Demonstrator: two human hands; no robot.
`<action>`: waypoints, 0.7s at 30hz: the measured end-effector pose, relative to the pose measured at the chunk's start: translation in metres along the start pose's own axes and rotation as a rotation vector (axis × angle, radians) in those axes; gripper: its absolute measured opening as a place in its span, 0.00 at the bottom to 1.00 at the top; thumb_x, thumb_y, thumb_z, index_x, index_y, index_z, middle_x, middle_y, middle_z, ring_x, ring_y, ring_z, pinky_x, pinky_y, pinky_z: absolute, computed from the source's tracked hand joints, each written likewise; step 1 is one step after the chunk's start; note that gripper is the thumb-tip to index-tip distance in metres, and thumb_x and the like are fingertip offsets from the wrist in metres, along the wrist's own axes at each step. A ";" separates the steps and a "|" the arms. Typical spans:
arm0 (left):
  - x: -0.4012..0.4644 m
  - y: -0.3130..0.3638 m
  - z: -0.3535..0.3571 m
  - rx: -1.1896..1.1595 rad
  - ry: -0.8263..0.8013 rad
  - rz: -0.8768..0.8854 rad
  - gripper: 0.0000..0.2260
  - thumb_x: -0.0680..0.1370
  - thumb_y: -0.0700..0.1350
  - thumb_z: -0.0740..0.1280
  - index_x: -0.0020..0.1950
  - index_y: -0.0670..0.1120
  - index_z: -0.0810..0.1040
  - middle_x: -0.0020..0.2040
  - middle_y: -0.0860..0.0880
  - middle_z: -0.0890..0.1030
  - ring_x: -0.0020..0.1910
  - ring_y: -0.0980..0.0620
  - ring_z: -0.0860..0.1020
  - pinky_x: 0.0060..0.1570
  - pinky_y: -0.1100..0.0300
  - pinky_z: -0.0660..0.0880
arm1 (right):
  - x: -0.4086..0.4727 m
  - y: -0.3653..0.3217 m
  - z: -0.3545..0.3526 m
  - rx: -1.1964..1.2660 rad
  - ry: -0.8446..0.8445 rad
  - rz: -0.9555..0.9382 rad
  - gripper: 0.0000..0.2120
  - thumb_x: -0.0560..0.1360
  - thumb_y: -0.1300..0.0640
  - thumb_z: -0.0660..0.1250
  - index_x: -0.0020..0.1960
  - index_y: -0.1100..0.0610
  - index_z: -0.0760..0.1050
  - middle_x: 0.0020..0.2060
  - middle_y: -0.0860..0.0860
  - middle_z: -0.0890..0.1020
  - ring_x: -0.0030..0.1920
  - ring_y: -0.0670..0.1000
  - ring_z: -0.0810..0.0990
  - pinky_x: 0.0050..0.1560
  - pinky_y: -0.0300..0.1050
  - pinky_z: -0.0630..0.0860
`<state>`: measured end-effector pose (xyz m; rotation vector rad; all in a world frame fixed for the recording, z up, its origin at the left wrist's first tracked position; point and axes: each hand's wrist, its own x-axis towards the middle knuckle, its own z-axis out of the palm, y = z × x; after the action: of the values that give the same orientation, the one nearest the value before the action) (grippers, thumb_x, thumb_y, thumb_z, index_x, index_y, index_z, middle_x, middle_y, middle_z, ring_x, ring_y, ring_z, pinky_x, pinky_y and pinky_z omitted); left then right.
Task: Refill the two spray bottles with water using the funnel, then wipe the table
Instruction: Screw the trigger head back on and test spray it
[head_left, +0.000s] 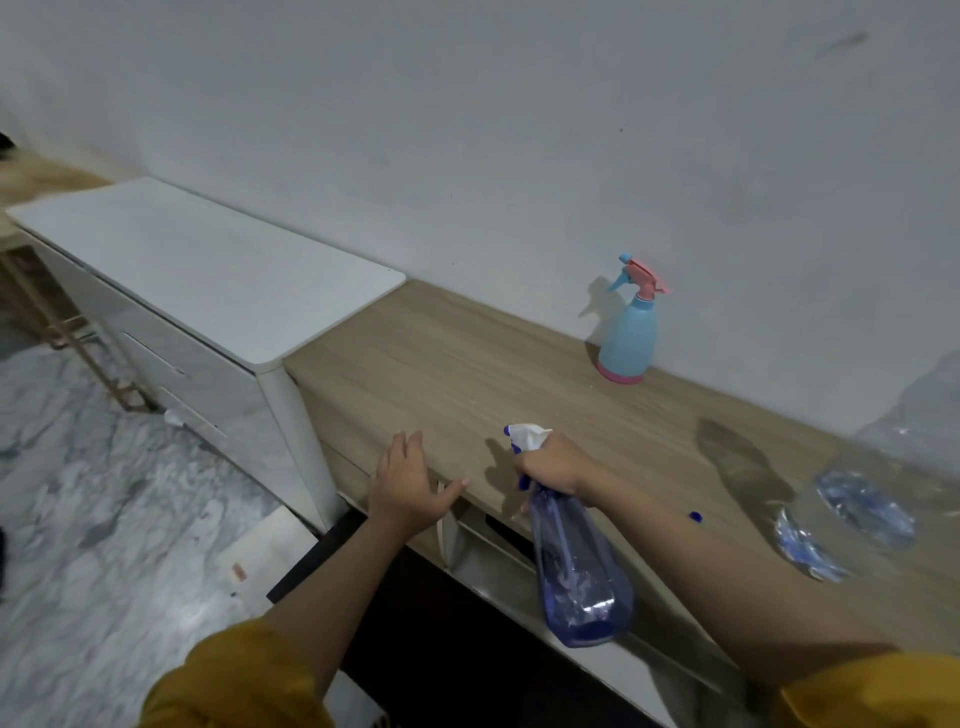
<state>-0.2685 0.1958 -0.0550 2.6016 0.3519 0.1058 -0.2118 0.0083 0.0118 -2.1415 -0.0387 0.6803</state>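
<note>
My left hand lies flat on the front edge of the wooden table, fingers straight, thumb spread. My right hand grips the neck of the clear blue spray bottle, tilted nozzle-forward over the table edge. The pale blue and pink spray bottle stands upright by the wall. At far right, crumpled clear plastic is blurred; I cannot tell what it is
</note>
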 end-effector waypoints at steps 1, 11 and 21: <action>-0.001 0.000 -0.001 0.007 -0.007 -0.006 0.48 0.67 0.70 0.64 0.76 0.40 0.57 0.75 0.37 0.58 0.75 0.40 0.57 0.72 0.47 0.57 | -0.002 0.000 0.003 -0.008 -0.004 0.009 0.07 0.69 0.63 0.58 0.42 0.61 0.74 0.33 0.58 0.82 0.28 0.57 0.82 0.31 0.42 0.75; -0.007 0.002 0.006 0.011 -0.057 0.005 0.48 0.69 0.71 0.62 0.76 0.41 0.54 0.76 0.39 0.57 0.75 0.40 0.57 0.72 0.44 0.58 | -0.007 0.023 -0.028 -0.091 0.116 0.046 0.07 0.70 0.63 0.59 0.34 0.57 0.71 0.29 0.53 0.78 0.24 0.47 0.73 0.24 0.34 0.66; 0.002 0.026 0.010 -0.105 -0.078 0.099 0.47 0.67 0.71 0.59 0.76 0.42 0.54 0.76 0.41 0.58 0.75 0.43 0.56 0.72 0.44 0.58 | -0.010 0.033 -0.056 -0.055 0.181 0.059 0.04 0.70 0.64 0.59 0.38 0.58 0.69 0.28 0.55 0.77 0.26 0.53 0.75 0.27 0.39 0.67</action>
<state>-0.2590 0.1694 -0.0506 2.5111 0.1852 0.0555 -0.2002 -0.0563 0.0179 -2.2571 0.1053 0.5217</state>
